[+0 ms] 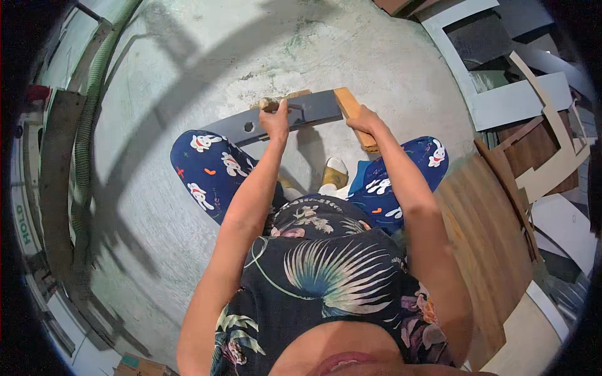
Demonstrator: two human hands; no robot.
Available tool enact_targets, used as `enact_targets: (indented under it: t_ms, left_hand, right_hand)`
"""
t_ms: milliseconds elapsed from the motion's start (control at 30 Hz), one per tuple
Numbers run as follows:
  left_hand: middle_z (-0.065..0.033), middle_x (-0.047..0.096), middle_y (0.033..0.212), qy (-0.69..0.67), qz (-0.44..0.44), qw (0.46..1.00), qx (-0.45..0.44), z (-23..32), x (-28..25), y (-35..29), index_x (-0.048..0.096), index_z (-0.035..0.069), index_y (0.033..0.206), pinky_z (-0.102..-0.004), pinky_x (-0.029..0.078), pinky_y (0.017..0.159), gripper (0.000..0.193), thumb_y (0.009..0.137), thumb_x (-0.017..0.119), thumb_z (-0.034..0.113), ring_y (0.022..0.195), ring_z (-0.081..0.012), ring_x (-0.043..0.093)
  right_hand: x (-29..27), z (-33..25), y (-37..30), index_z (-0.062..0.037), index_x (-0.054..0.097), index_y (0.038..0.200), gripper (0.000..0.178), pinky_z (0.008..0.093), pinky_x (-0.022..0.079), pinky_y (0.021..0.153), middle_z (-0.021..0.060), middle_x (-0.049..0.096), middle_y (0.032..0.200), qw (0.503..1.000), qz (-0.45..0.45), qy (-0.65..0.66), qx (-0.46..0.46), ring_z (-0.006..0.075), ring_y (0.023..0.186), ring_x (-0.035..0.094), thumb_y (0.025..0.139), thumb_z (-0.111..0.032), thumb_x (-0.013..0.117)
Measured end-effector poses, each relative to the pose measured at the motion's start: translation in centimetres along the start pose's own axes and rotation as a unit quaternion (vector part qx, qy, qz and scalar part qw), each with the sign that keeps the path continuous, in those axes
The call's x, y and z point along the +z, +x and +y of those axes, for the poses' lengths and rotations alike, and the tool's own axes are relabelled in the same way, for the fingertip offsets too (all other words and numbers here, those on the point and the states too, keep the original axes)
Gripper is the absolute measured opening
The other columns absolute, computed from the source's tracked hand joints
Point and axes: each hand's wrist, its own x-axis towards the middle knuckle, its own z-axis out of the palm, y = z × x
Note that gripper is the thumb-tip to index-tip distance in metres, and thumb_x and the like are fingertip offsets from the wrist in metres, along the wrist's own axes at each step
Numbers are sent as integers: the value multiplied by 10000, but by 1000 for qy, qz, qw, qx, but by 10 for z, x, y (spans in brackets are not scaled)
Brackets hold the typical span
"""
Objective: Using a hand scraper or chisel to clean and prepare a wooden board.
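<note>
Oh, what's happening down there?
A person is bent over a long, dark grey board with a hole through it, above the floor. The right hand grips a tan wooden block at the board's end. The left hand holds what looks like a wooden handle over the board. Flat scraps lie off to the right.

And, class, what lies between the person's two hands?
In the head view, mostly the dark grey board lies between left hand and right hand.
</note>
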Motion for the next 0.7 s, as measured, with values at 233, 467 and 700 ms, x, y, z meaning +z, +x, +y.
enact_targets:
  t_ms: [233, 467, 700]
  left_hand:
    - [-90, 665, 762, 6, 2, 1000, 16, -21, -3, 13, 592, -17, 867, -309, 524, 601, 249, 775, 752, 151, 657, -164, 640]
    - [-102, 668, 788, 11, 9, 999, 31, -18, 0, 7, 592, -25, 868, -306, 527, 600, 243, 783, 743, 145, 641, -156, 638]
    - [-88, 647, 808, -84, -10, 996, 2, -6, 1, -1, 551, -12, 934, -290, 530, 560, 225, 821, 714, 94, 640, -162, 649]
  right_hand:
    - [8, 3, 12, 58, 480, 1260, 804, 407, 485, 922, 291, 596, 1171, 1000, 14, -14, 11, 380, 1087, 600, 637, -408, 683]
    - [3, 1, 7, 47, 456, 1288, 818, 409, 477, 939, 284, 588, 1193, 1000, -17, -9, 24, 385, 1109, 587, 643, -403, 681]
    - [9, 6, 12, 38, 457, 1292, 806, 411, 475, 937, 274, 587, 1203, 999, -10, -21, 34, 385, 1114, 583, 643, -387, 672]
